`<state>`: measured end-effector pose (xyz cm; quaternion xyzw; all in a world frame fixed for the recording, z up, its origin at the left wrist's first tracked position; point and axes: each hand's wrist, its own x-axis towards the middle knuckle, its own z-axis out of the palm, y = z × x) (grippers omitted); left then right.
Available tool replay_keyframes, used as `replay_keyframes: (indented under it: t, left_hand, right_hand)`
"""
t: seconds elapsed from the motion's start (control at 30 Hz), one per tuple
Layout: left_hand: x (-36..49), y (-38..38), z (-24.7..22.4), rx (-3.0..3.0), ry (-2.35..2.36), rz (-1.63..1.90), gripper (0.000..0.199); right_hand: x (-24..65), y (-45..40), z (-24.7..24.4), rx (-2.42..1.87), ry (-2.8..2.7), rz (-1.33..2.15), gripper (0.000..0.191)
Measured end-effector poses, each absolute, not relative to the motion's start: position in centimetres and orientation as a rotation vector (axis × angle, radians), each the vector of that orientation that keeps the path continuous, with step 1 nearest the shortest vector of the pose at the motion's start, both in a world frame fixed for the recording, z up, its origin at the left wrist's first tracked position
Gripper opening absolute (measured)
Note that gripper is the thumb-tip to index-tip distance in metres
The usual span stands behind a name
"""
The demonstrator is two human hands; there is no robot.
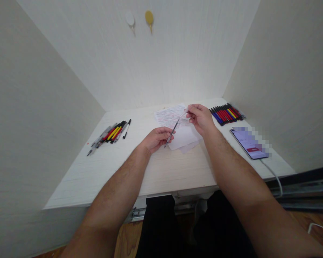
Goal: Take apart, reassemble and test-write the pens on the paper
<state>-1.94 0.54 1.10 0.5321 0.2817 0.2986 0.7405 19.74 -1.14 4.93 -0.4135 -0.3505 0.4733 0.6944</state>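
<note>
A slim pen (175,126) slants between my two hands above the paper. Its lower part is dark and its upper part pale or clear; whether these are separate pieces, I cannot tell. My left hand (159,139) pinches the dark part near its lower tip. The fingers of my right hand (201,117) are closed on the pale upper end. Under the pen lie scribbled paper sheets (164,116), covered in coloured strokes, with a blank white sheet (184,138) nearer to me.
Loose pens (111,133) in several colours lie at the left, a white-and-black pen (126,129) beside them. A neat row of pens (227,114) is at the right. A lit phone (249,145) with a white cable (274,173) lies nearer. Walls enclose the white desk (174,175).
</note>
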Motion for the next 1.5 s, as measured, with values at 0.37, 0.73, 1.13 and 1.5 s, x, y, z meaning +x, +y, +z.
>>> replay_keyframes:
  t: [0.37,0.73,1.13,1.5]
  left_hand:
    - [-2.0,0.6,1.1,1.168,0.608,0.653,0.026]
    - [-1.7,0.5,1.2,1.129,0.605,0.685,0.026]
    - [-1.7,0.5,1.3,1.111,0.605,0.713,0.014]
    - [-1.7,0.6,1.2,1.111,0.627,0.731,0.012]
  right_hand:
    - [19.2,-1.2,4.6,-0.971,-0.892,1.087,0.024]
    - [18.4,-1.6,4.6,-1.021,-0.995,1.134,0.026]
    - [17.8,-1.7,4.0,-1.054,-1.085,1.121,0.032]
    - [17.6,-1.6,3.3,-1.036,-1.147,1.135,0.025]
